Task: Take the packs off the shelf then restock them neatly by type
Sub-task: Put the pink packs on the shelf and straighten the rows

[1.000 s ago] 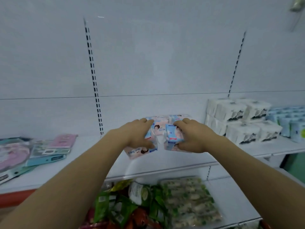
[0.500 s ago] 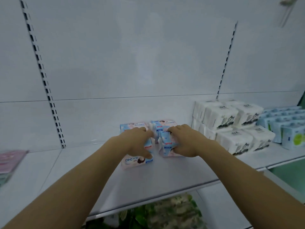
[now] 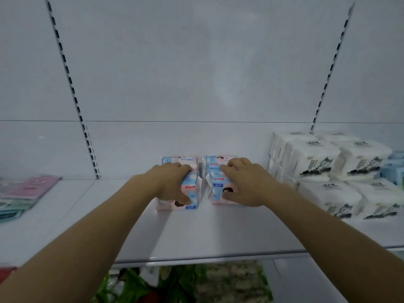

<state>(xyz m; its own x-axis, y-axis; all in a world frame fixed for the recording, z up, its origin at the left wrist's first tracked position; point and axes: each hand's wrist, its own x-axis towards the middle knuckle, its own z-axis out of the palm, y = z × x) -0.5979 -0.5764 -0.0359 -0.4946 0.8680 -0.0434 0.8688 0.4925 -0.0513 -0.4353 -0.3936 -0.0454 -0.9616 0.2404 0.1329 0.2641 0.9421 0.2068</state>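
Head view: both hands press pink-and-blue packs [image 3: 190, 194] into two tidy stacks at twelve o'clock on the shelf [image 3: 209, 232]. Left hand [image 3: 172, 182] and right hand [image 3: 244, 182] each clasp a stack, likely squaring them by type. White packs [image 3: 328, 169] sit at two o'clock. Since half a second ago, the stacks stand straighter.

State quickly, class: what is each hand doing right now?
Left hand: grips the left stack of pink-and-blue packs.
Right hand: grips the right stack of pink-and-blue packs.
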